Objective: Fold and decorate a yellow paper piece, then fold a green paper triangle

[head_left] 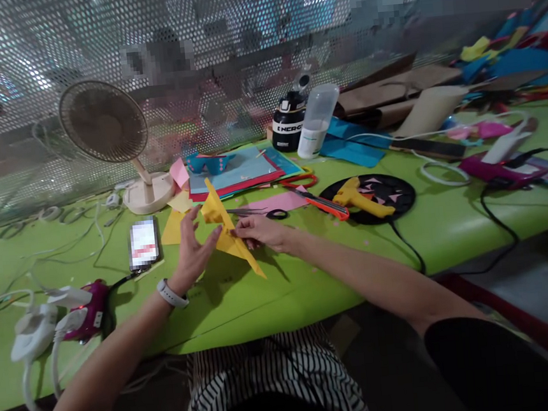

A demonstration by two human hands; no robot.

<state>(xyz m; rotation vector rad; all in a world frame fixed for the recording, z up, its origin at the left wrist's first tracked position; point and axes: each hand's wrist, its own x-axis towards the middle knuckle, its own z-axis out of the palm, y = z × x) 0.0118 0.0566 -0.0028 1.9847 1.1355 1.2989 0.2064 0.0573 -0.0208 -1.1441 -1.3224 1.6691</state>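
While left hand (192, 251), thumb and fingers parted, touches yellow piece (247, 256) from 9 o'clock, right hand (260, 232) pinches from 3 o'clock; long axis 11-to-5 o'clock.

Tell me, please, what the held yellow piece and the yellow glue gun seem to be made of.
The yellow piece looks like matte card or thin foam, judging by its flat, straight-edged, shineless faces. The glue gun seems smooth molded plastic, given its even color and rounded body.
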